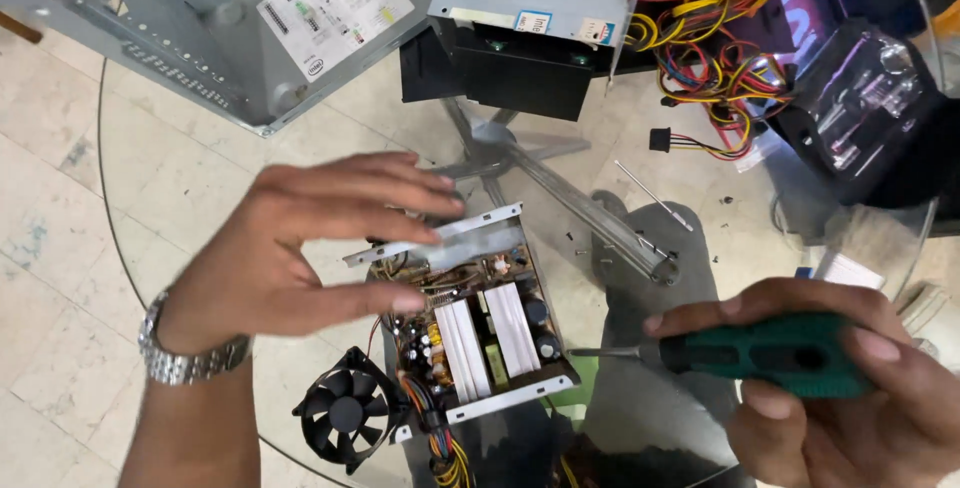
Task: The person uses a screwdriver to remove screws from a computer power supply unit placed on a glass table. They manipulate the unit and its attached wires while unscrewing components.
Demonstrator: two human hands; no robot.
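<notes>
Screwdriver [740, 353] in right hand [840, 388], beside power supply [480, 323].

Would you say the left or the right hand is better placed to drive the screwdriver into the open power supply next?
Probably the right hand: it grips the green-handled screwdriver, tip pointed at the power supply. The left hand is spread at the unit's metal frame, apparently steadying it.

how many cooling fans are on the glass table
1. The black fan lies at the table's near edge, left of the opened power supply and below the left hand. Others may be hidden inside the metal cases.
</notes>
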